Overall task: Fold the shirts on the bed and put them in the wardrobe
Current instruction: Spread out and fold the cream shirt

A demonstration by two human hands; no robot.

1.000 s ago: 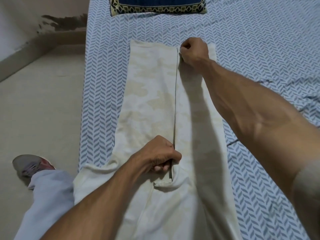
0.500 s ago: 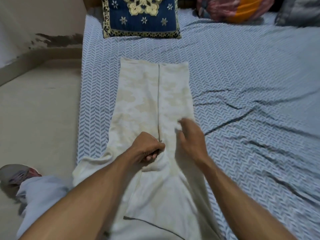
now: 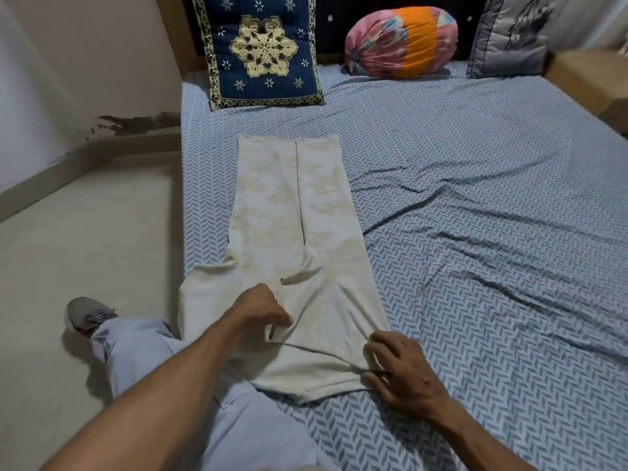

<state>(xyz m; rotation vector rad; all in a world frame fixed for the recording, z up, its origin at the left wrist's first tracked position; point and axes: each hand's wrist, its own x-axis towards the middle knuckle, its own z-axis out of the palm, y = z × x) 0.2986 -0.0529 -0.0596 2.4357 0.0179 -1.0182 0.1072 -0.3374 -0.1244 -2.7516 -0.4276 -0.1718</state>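
While the cream shirt (image 3: 299, 232) is lying lengthwise on the left part of the bed (image 3: 475, 232), folded into a long narrow strip with its two side edges meeting along a dark centre line, both hands are working at its near end. At about 7 o'clock in the view, the left hand (image 3: 261, 314) is curling its fingers around a bunched fold of the fabric near the centre seam, holding it. At about 5 o'clock, the right hand (image 3: 397, 368) is resting on the near right corner of the shirt, its fingers bent and pinching the edge of the cloth there. A flap of the shirt is hanging over the left edge of the bed, just beside the person's leg in pale trousers (image 3: 142, 351). Up at 12 o'clock, a blue embroidered cushion (image 3: 261, 52) is leaning at the head of the bed, with a pink and orange bolster (image 3: 401, 42) lying at 1 o'clock and a grey pillow (image 3: 509, 35) standing beside it at 2 o'clock. Over at 9 o'clock, a grey shoe (image 3: 86, 314) is standing on the floor (image 3: 85, 232).
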